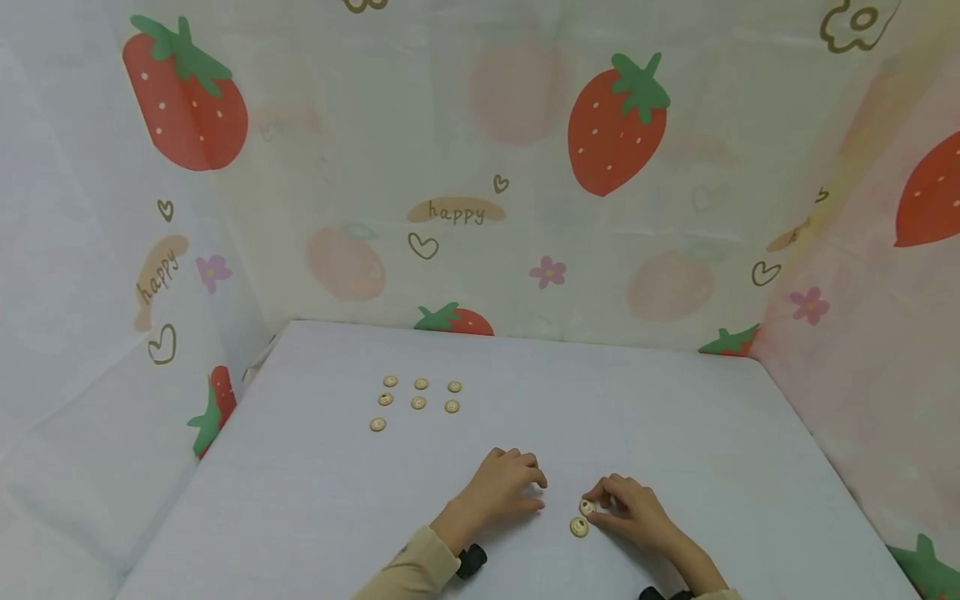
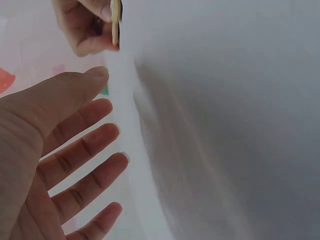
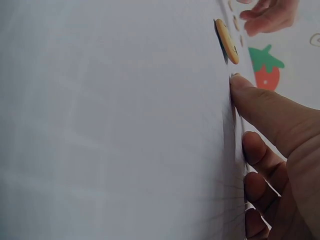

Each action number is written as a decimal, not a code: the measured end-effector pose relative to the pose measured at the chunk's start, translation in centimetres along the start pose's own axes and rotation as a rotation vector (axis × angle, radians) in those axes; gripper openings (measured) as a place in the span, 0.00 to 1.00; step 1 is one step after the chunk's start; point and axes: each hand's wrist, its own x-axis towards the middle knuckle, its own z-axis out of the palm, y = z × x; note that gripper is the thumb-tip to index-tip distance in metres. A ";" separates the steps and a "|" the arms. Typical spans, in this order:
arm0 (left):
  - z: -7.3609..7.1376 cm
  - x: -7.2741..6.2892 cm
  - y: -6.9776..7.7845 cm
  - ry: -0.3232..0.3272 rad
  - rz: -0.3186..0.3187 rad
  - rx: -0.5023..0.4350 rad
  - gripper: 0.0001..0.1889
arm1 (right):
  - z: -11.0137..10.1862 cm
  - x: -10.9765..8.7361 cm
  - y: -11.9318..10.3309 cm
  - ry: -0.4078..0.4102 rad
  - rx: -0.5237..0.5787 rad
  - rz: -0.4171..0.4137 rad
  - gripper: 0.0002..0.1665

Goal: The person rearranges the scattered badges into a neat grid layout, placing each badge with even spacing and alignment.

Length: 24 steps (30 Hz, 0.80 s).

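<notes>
Two small round wooden discs lie near the front of the white table. Thumb and index finger of my right hand pinch the farther disc at its edges; in the left wrist view that hand also meets a disc seen edge-on. The nearer disc lies just beside the thumb. To the left, my left hand hovers above the table with fingers spread and relaxed, holding nothing. The right wrist view shows one disc beyond the thumb; the pinched one is largely hidden there.
Farther back on the left of the table, several similar discs lie in short rows, with a single one in front. A strawberry-printed curtain surrounds the table's back and sides. Black wrist straps sit at the cuffs.
</notes>
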 end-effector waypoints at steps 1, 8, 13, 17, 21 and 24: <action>0.2 0.0 0.2 0.001 0.008 -0.003 0.12 | 0.0 0.0 0.0 -0.006 0.002 0.005 0.10; 1.2 0.6 1.7 -0.011 0.050 -0.033 0.13 | -0.1 0.0 -0.2 -0.019 0.005 -0.014 0.10; 1.4 1.0 2.8 -0.023 0.077 -0.052 0.14 | 0.0 0.0 -0.1 0.003 -0.005 -0.047 0.11; 1.4 1.2 3.6 -0.002 0.103 -0.023 0.15 | 0.0 0.0 0.0 0.005 -0.009 -0.051 0.11; 1.7 1.5 4.3 0.007 0.118 0.000 0.14 | -0.1 0.0 -0.1 0.000 -0.004 -0.044 0.10; 2.0 1.7 4.6 0.000 0.117 0.000 0.15 | -0.1 0.0 -0.1 -0.002 -0.004 -0.043 0.10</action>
